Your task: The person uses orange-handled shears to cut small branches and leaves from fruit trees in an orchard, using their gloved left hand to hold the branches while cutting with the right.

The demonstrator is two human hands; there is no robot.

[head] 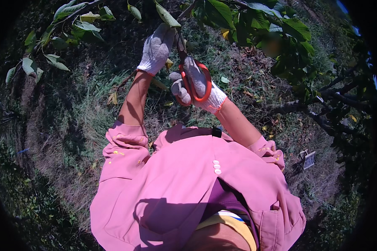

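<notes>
My left hand (158, 47), in a white knit glove, is raised at the top centre with its fingers curled at a thin tree branch (186, 12). A pale green leaf (167, 15) hangs over its fingertips and partly hides them. In a matching glove with greyish fingers, my right hand (196, 78) grips red-handled shears (209, 82). The looped handles surround part of the hand. The shears' blades (181, 44) point up along the branch, right beside my left fingers. Whether the blades touch the wood cannot be seen clearly.
Leafy twigs (78, 26) hang at the upper left, and denser foliage (248, 18) fills the upper right. Bare, thick limbs (326, 97) reach in from the right. Grass (97, 103) and dry leaves cover the ground. A small pale slatted object (309, 160) lies at the right.
</notes>
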